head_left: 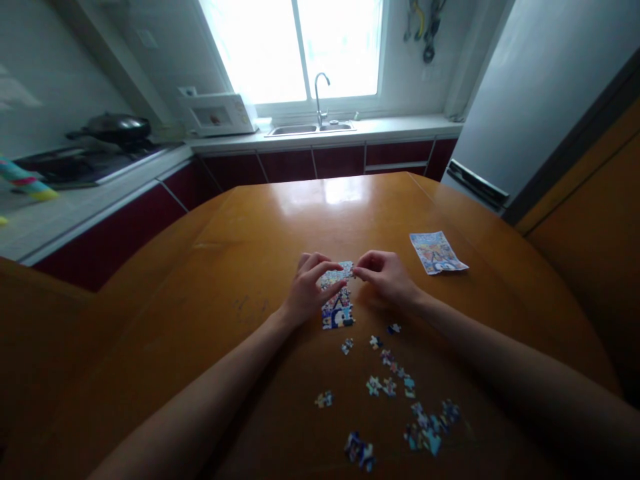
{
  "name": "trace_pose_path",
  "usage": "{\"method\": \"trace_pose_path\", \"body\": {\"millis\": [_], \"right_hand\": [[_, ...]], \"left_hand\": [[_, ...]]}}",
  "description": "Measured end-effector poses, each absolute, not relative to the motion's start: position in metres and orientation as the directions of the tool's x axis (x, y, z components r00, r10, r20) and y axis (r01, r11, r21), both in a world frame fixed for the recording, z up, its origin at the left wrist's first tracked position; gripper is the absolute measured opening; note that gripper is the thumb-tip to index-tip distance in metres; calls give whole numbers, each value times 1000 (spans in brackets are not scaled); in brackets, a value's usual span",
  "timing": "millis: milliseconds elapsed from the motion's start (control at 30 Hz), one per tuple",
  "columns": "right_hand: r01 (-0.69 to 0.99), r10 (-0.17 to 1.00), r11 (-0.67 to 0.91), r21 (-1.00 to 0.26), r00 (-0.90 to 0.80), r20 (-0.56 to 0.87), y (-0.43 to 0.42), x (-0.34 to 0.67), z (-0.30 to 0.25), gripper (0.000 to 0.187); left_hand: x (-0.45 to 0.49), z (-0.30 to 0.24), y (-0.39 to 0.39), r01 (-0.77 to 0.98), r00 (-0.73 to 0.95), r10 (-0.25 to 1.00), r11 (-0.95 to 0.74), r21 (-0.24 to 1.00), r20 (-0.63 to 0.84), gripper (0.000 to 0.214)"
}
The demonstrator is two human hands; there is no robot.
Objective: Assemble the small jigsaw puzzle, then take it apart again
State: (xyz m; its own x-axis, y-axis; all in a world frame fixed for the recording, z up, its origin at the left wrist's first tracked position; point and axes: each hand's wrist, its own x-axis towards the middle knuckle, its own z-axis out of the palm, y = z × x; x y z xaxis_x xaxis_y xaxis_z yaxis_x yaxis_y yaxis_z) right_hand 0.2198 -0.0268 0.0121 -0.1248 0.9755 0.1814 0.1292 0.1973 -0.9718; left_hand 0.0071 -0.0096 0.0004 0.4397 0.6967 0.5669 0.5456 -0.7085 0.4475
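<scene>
A partly joined jigsaw block (338, 308) lies on the round wooden table (260, 227) in front of me. My left hand (309, 288) rests at its left edge, thumb and fingers pinched on its top row. My right hand (386, 275) is closed in a pinch at the block's top right corner, on a small puzzle piece (350, 269). Several loose puzzle pieces (395, 387) are scattered nearer to me, to the right of the block.
A printed reference picture (437, 253) lies on the table to the right. Beyond the table runs a kitchen counter with a sink and tap (320, 113), a microwave (216, 115) and a pan on a hob (116, 128). A fridge (530, 100) stands at the right.
</scene>
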Motion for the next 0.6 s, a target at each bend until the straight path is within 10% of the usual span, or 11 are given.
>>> {"method": "trace_pose_path", "body": {"millis": [600], "right_hand": [[180,893,407,-895,-282,350,-29,220,-1,20]], "left_hand": [[8,4,-13,511,468,674,-734,448,572,12]]}}
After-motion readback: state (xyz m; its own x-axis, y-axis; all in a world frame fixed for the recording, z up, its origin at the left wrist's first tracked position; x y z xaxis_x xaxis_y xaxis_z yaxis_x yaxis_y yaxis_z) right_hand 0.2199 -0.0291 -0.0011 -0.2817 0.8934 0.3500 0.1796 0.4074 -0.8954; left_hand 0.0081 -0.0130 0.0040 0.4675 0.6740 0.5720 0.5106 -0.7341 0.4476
